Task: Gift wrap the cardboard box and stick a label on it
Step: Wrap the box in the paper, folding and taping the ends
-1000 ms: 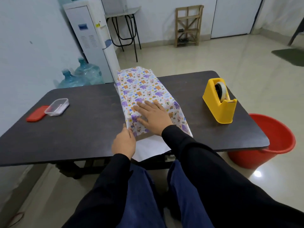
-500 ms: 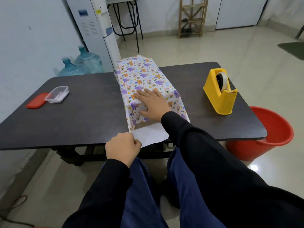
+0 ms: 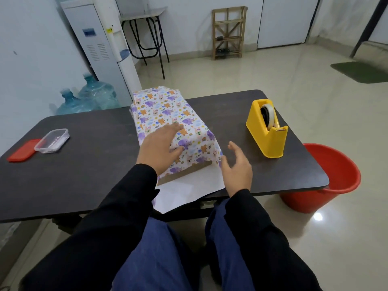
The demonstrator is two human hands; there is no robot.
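- Hands: the left hand [image 3: 158, 148] lies flat on top of the parcel, fingers straight, pressing the paper down near its closer end.
- The right hand [image 3: 237, 166] hovers just beside the parcel's near right corner, fingers loosely spread and gripping nothing. Whether it brushes the paper's edge cannot be told.
- The cardboard box [image 3: 184, 174] sits lengthwise in the middle of the table [image 3: 94, 164]. Only a brown strip of it shows, at the end facing the person.
- The wrapping paper [image 3: 168, 114], printed with small purple and orange animals, covers the top and long sides. At the open near end its white underside lies spread on the table, reaching slightly past the edge.
- A yellow tape dispenser [image 3: 266, 131] stands to the right, well apart from the box.
- A clear plastic container [image 3: 52, 140] and a red lid [image 3: 22, 152] lie at the far left. The contents are too small to make out.
- Progress, as a judgement: the body looks wrapped, and the near end remains to be folded and taped. The far end is hidden. No label shows on the parcel, so that step seems not yet done.
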